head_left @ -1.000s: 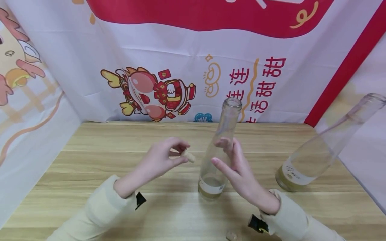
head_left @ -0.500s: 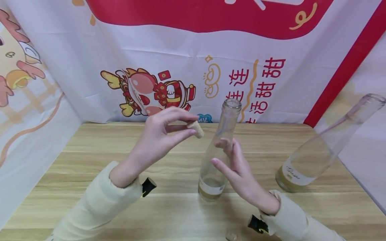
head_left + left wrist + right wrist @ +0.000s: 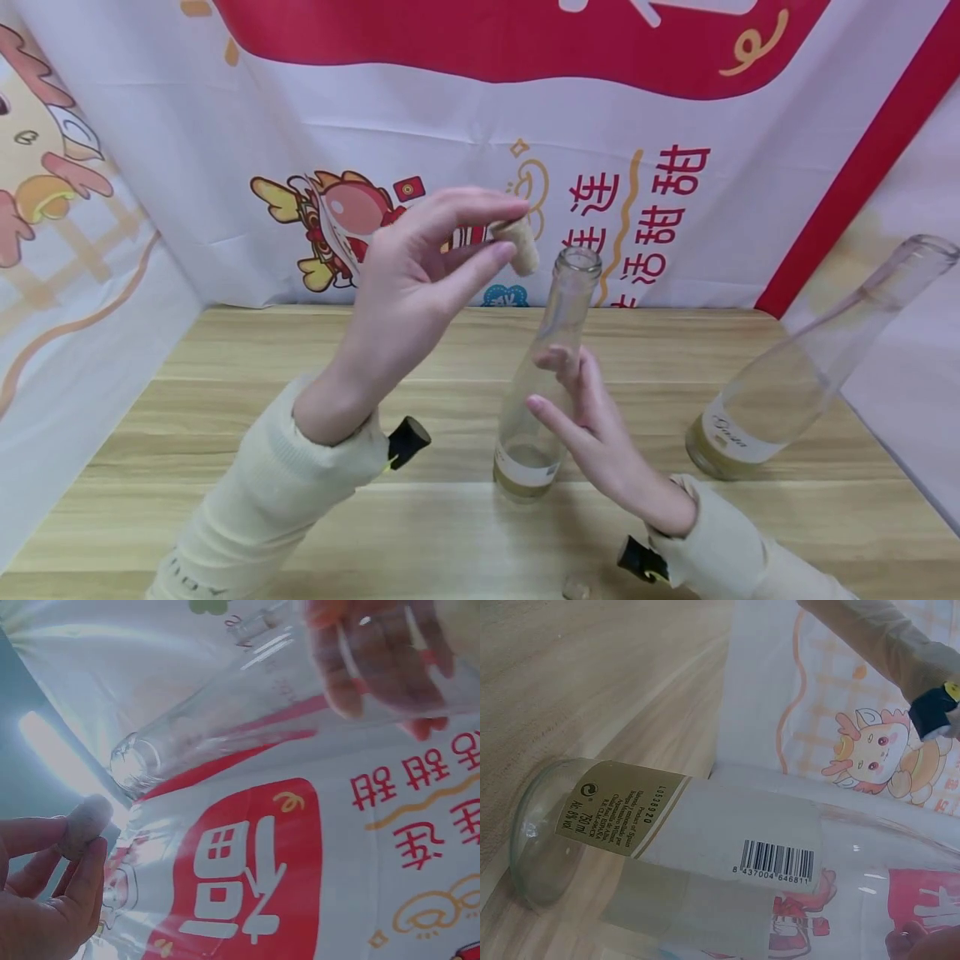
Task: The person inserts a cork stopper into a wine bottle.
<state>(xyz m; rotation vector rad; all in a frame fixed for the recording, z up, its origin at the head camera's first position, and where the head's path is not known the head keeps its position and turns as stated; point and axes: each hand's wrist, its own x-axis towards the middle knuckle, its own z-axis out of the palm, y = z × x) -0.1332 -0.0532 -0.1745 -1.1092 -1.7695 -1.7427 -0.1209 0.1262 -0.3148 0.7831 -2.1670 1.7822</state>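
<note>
My left hand (image 3: 420, 275) pinches a tan cork (image 3: 522, 248) between thumb and fingers. It holds the cork up and to the left of the mouth of a clear glass wine bottle (image 3: 566, 304), apart from the rim. The bottle stands upright on the table with its mouth uncovered. My right hand (image 3: 600, 442) grips the bottle's body from the right. In the left wrist view the cork (image 3: 82, 829) is near the open bottle mouth (image 3: 135, 761). A white and gold label (image 3: 712, 832) with a barcode shows in the right wrist view.
A second clear bottle (image 3: 813, 367) stands on the right of the wooden table (image 3: 225, 375). A small, pale brownish object (image 3: 577, 587) lies at the front edge of view, partly cut off. A printed cloth (image 3: 465, 108) hangs behind the table.
My left hand has risen and moved right with the cork, from low beside the bottle to near its mouth's height. The right hand and the bottle have stayed in place.
</note>
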